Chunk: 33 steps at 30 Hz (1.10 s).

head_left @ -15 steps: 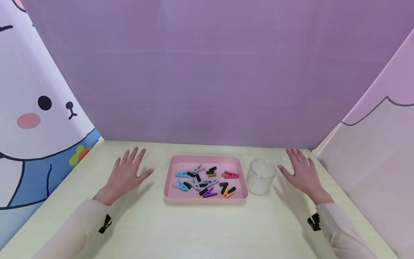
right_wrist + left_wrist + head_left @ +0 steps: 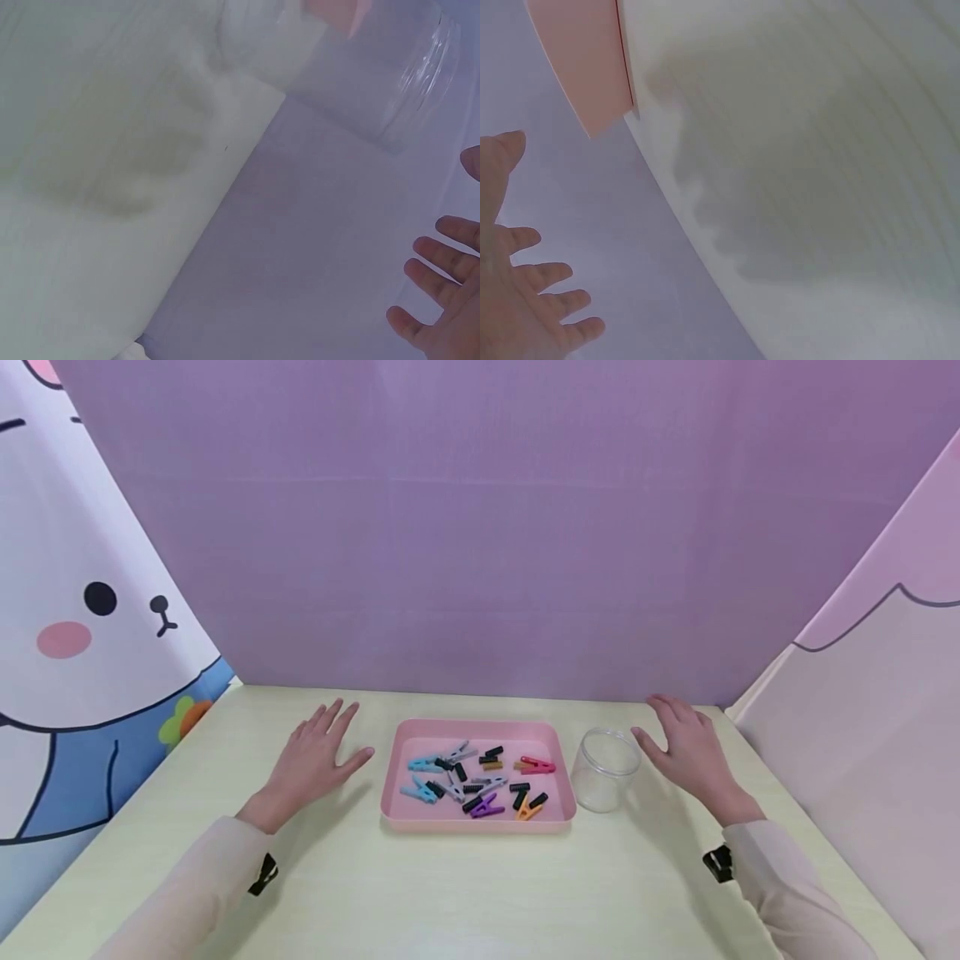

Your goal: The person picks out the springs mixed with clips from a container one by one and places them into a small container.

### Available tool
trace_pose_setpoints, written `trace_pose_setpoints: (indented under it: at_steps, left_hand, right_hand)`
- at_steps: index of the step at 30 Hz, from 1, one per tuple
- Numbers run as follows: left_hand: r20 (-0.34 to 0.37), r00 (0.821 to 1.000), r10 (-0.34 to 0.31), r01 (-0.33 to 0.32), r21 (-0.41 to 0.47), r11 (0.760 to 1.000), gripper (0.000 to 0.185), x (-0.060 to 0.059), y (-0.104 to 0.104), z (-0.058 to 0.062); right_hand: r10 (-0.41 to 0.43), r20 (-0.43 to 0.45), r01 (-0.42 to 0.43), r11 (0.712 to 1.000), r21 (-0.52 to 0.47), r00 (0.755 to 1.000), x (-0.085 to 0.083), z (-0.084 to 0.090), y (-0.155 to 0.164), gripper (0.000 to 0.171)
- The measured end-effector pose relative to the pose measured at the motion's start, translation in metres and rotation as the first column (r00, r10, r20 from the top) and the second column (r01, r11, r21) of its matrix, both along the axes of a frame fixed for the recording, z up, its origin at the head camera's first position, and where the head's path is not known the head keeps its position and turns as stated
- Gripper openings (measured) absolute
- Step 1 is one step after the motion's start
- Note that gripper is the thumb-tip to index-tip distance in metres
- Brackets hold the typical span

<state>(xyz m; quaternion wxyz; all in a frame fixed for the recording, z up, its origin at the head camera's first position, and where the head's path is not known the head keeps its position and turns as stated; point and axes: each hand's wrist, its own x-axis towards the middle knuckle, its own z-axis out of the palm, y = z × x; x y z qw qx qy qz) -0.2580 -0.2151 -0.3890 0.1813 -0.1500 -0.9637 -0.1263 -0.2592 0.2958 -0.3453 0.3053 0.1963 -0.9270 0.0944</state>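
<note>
A pink tray (image 2: pixel 396 777) lies in the middle of the pale table, with several small clips (image 2: pixel 480 777) of blue, grey, black, pink, purple and orange in it. A clear round jar (image 2: pixel 604 770) stands just right of the tray and holds nothing. My left hand (image 2: pixel 318 758) hovers open left of the tray, fingers spread, holding nothing. My right hand (image 2: pixel 682 745) hovers open right of the jar, close to its rim. The left wrist view shows the tray's corner (image 2: pixel 592 67) and spread fingers (image 2: pixel 547 300). The jar (image 2: pixel 352 67) and fingertips (image 2: pixel 442 277) appear in the right wrist view.
A purple backdrop (image 2: pixel 480 527) closes the far side of the table. A cartoon-bear panel (image 2: pixel 82 610) stands on the left and a pale pink panel (image 2: pixel 877 710) on the right. Bare tabletop (image 2: pixel 480 893) stretches in front of the tray.
Both hands have lifted off the table and drifted inward, the left toward the tray and the right toward the jar. Tray, clips and jar have stayed put.
</note>
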Motion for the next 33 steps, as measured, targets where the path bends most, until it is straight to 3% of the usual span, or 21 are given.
trace_pose_setpoints:
  at_steps: [14, 33]
  left_hand:
    - [-0.032, 0.998, -0.058, 0.058, -0.01, 0.998, 0.072, 0.0, 0.018, -0.005]
    - [0.055, 0.991, -0.121, 0.12, 0.038, 0.992, 0.065, 0.001, 0.043, -0.019]
  right_hand:
    - [0.1, -0.005, -0.1, 0.993, 0.064, 0.995, 0.002, 0.005, -0.039, 0.046]
    - [0.223, 0.07, -0.234, 0.941, 0.244, 0.972, 0.008, -0.014, -0.087, 0.038]
